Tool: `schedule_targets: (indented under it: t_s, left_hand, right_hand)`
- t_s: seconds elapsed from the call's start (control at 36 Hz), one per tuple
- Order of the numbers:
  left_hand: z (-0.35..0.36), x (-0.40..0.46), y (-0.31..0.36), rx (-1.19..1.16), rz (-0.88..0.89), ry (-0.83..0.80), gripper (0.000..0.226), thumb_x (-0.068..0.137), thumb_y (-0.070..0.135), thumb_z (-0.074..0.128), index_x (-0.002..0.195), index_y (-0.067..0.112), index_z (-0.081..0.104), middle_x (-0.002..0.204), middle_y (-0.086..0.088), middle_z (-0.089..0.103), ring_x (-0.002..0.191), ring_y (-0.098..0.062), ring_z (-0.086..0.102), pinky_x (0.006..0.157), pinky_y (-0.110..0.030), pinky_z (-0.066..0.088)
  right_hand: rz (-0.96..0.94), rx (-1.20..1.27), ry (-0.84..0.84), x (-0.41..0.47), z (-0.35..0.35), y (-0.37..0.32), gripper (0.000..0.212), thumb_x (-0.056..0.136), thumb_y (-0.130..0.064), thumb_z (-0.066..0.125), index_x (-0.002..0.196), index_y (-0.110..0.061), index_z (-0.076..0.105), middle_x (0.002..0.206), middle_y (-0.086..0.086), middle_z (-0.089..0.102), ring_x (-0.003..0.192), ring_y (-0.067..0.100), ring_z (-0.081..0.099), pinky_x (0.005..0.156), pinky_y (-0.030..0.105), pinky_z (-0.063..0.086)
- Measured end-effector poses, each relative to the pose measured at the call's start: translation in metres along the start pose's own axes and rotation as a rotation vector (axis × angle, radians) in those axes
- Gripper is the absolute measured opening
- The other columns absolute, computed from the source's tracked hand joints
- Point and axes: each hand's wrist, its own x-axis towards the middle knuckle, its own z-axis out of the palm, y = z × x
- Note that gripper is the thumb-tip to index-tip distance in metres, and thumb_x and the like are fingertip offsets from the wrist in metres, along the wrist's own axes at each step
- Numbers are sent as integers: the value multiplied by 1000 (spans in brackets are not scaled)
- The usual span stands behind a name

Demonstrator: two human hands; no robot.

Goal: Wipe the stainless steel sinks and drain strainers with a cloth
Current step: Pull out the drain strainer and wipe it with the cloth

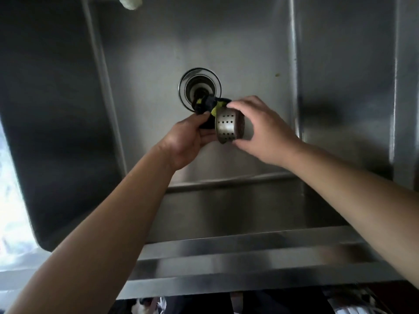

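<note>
left hand (190,134) — fingers curled, gripping | right hand (264,130) — fingers pinching | both arms outstretched

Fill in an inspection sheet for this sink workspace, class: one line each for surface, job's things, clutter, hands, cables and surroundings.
Surface: stainless steel sink, basin floor bare around the drain opening, which has no strainer seated in it.
Job's things: perforated drain strainer lifted out and held above the basin; dark cloth with yellow-green patches bunched against it.
Clutter: a small speck on the basin floor, right of the drain.
Hands: left hand grips the cloth; right hand holds the strainer by its rim.
Cables: nothing seen.
Surroundings: a second basin on the left, a metal front ledge, a pale object at the top edge, unidentifiable.
</note>
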Motion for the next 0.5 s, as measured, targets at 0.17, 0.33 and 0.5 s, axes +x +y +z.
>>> schedule_targets:
  t_s: [0.17, 0.33, 0.5]
  left_hand:
    - [-24, -10, 25, 358, -25, 246, 18, 103, 23, 44, 116, 25, 57, 99, 1, 70, 71, -12, 71, 69, -27, 49]
    - [-70, -31, 39, 591, 88, 462, 10, 92, 26, 60, 86, 30, 67, 93, 7, 68, 87, -6, 58, 75, -22, 41]
    - [-88, -47, 26, 589, 76, 553, 9, 83, 32, 65, 77, 28, 71, 79, 11, 67, 78, -6, 59, 66, -22, 40]
  right_hand:
    - [420, -40, -54, 10, 5, 20, 83, 65, -21, 87, 137, -18, 46, 126, 3, 32, 93, 21, 51, 85, 19, 43]
    - [535, 128, 27, 45, 13, 31, 81, 63, -22, 84, 135, -26, 48, 125, 7, 48, 106, 26, 53, 67, 22, 40]
    - [513, 282, 30, 98, 38, 8, 66, 64, -22, 79, 126, -34, 56, 128, 10, 47, 94, 19, 56, 53, 15, 40]
